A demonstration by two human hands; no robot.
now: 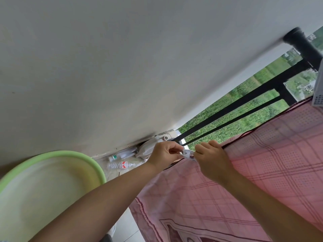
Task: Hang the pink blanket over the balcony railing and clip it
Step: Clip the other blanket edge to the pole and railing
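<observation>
Pink checked cloth blanket (253, 172) draped over black metal railing (232, 105) | left hand (163, 155) fingers pinch white plastic clip (187, 153) | right hand (212, 158) fingers clamp blanket edge beside | advice: seat clip fully over fold and rail.

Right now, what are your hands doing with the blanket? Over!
Left hand pinching white clip. Right hand gripping pink blanket edge at railing. Blanket draped. Nothing blocking.

Two bare forearms enter from the near edge. Left hand (164, 154) and right hand (212, 158): no sleeves, rings, watch or gloves visible. Fingernails short, unpainted.
</observation>
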